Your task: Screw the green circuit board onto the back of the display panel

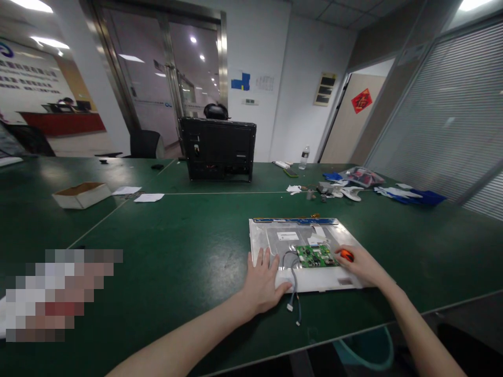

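An LCD panel lies back side up on the green table. Fixed to it is a green circuit board, with a blue strip board along the far edge. My left hand rests flat on the panel's near left corner, fingers spread. Grey cables run from the circuit board over the near edge and end in white plugs. At the board's right side my right hand is closed around a screwdriver with an orange and black handle; its tip is hidden.
A black monitor stands beyond the panel, with a person's head behind it. An open cardboard box and papers lie to the left. Gloves, small parts and plastic bags are at the far right. A water bottle stands behind; a teal bin sits below.
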Demonstrator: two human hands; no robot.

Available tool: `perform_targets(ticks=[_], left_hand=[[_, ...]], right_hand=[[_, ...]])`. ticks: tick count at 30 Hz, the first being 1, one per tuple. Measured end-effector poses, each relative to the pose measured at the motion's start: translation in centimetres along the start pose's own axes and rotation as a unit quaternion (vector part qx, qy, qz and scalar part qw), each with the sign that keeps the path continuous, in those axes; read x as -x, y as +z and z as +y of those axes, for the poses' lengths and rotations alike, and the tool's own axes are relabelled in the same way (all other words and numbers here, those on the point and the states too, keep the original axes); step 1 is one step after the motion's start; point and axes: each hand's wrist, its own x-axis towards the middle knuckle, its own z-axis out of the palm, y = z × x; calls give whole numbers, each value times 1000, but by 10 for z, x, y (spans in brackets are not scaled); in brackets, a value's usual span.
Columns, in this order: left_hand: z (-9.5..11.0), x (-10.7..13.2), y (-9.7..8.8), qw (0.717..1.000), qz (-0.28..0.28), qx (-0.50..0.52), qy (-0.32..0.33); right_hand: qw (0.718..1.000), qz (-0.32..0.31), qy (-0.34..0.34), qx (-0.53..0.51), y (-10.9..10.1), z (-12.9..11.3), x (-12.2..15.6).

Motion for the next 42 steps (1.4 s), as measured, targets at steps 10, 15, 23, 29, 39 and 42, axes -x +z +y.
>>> perform_targets(ticks=[10, 15, 23, 29, 39, 42], left_hand=[[7, -9, 5, 1000, 11, 7, 5], [10, -13, 9, 1000, 28, 7, 5], [24, -24, 16, 998, 48, 33, 1], [40, -40, 25, 998, 44, 54, -5], [47, -60, 27, 983, 65, 172, 29], [40, -63, 27, 972, 81, 215, 42]], right_hand=[[998, -37, -50, -20, 3, 4, 16], [998, -34, -45, -18, 2, 16, 13], [999, 30, 2, 27, 10, 37, -24], [997, 47, 13, 60, 8, 34, -50], [996, -11, -54, 65, 17, -13, -77], [996, -11, -49, 70, 18, -12, -80]])
